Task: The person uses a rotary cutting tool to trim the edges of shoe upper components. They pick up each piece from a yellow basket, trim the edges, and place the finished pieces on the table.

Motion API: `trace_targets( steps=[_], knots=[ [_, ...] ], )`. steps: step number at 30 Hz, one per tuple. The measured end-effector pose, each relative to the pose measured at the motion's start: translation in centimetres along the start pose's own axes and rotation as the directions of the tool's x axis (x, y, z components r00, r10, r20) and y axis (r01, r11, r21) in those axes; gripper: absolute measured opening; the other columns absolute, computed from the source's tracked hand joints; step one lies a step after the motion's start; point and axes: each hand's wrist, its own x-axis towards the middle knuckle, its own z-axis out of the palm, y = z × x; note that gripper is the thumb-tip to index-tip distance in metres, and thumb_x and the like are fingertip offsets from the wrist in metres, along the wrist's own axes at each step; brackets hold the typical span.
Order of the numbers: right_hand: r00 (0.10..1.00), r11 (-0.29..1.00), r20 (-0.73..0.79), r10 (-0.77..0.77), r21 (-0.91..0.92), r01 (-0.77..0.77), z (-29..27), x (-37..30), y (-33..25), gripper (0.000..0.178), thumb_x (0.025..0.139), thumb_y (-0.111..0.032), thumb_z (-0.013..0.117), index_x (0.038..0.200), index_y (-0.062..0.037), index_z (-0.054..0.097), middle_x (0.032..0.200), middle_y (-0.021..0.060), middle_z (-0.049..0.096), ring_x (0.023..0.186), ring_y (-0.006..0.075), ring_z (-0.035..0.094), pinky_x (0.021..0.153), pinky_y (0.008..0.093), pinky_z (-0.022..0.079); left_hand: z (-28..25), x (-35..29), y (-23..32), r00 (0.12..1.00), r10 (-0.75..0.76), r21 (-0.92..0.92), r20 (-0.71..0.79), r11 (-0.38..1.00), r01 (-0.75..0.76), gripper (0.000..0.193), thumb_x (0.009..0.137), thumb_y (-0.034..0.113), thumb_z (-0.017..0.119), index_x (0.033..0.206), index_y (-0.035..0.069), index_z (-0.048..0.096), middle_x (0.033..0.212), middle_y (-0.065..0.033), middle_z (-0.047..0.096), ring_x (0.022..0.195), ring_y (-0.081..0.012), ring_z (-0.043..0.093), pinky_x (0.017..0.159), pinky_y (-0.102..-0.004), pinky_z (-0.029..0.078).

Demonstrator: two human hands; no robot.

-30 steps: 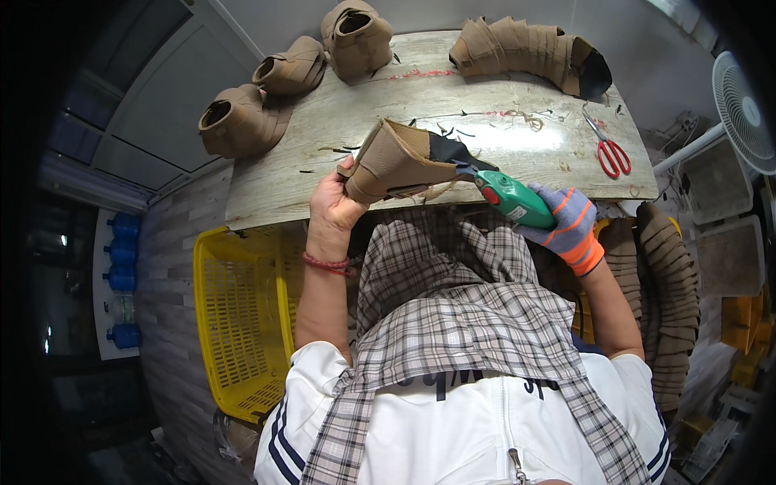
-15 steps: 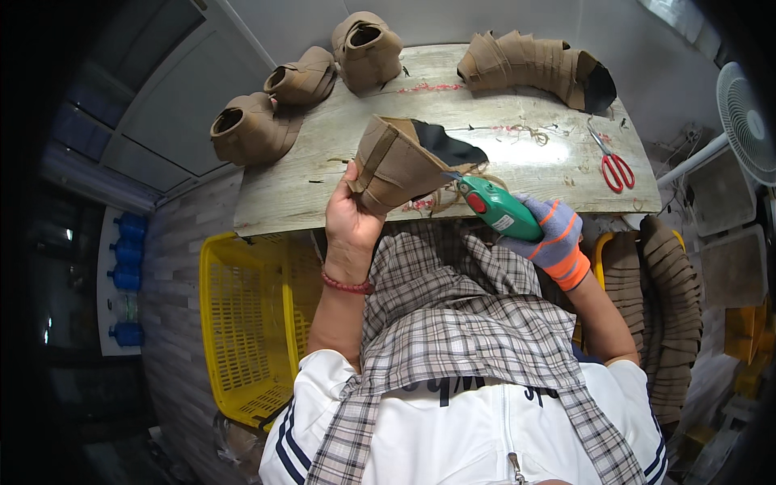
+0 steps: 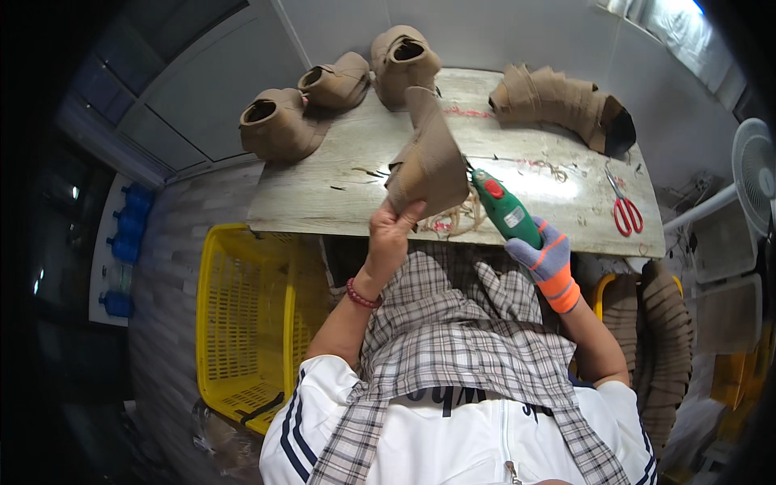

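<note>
My bare left hand (image 3: 391,236) pinches the lower edge of a brown shoe upper (image 3: 432,166) and holds it up over the table (image 3: 315,194). Its outer side is turned to me, and the dark lining is out of sight. In a grey and orange glove, my right hand (image 3: 546,257) is wrapped round a green electric cutter (image 3: 508,212) with a red button. The cutter's tip is right beside the upper's right edge; whether they touch I cannot tell. Beneath them, thin offcut strips (image 3: 461,217) lie at the table's near edge.
Rounded brown stacks of uppers (image 3: 279,125) stand at the table's far left; a long nested row (image 3: 558,101) lies far right. Red-handled scissors (image 3: 626,217) rest near the right edge. A yellow basket (image 3: 212,323) sits left below, more nested uppers (image 3: 667,347) right below. A white fan (image 3: 752,174) stands at right.
My left hand has turned the upper so its outer side faces me and its dark lining no longer shows. The cutter now points more steeply upward, still close to the upper's edge.
</note>
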Motion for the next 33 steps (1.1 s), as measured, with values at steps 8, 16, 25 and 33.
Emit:
trace_targets(
  steps=[8,16,25,33],
  knots=[
    [0.981,0.998,-0.188,0.039,-0.03,-0.046,-4.1,-0.6,3.8,0.037,0.079,-0.019,0.077,0.105,0.0032,0.063,0.081,0.0027,0.066,0.071,0.0079,0.056,0.064,0.0246,0.047,-4.3,9.1,3.1,0.789,0.397,0.874,0.469,-0.076,-0.481,0.009,0.077,0.0,0.054,0.082,-0.003,0.061,0.09,-0.0134,0.052,0.09,-0.0312,0.049,0.08,-0.0396,0.039],
    [0.963,0.995,-0.259,0.077,-0.036,-0.089,-5.9,-0.7,3.6,0.029,0.081,-0.014,0.074,0.101,0.0022,0.062,0.076,0.0,0.063,0.066,0.0047,0.054,0.059,0.0214,0.044,-0.4,28.4,-2.1,0.824,0.289,0.863,0.487,-0.302,-0.404,0.039,0.084,0.037,0.064,0.096,0.001,0.063,0.108,-0.0137,0.05,0.111,-0.0307,0.043,0.096,-0.049,0.032],
    [0.895,0.969,-0.377,0.239,0.144,-0.198,-8.4,-0.6,6.2,0.029,0.079,-0.007,0.073,0.104,0.0011,0.062,0.079,-0.0015,0.061,0.065,0.0044,0.053,0.057,0.02,0.043,-0.3,40.2,-7.8,0.967,-0.011,0.893,0.255,-0.381,-0.24,0.057,0.084,0.05,0.061,0.131,0.021,0.048,0.128,-0.0099,0.048,0.12,-0.0323,0.046,0.096,-0.0525,0.039],
    [0.851,0.96,-0.446,0.278,0.159,-0.231,-10.8,-1.0,7.9,0.031,0.078,-0.007,0.075,0.105,0.0016,0.062,0.08,-0.0015,0.061,0.067,0.004,0.053,0.059,0.0197,0.044,0.4,35.5,-8.1,0.588,0.664,0.848,0.461,-0.136,-0.512,0.063,0.071,0.022,0.079,0.128,0.018,0.051,0.115,-0.0091,0.045,0.122,-0.0304,0.038,0.107,-0.0584,0.023]
  ],
)
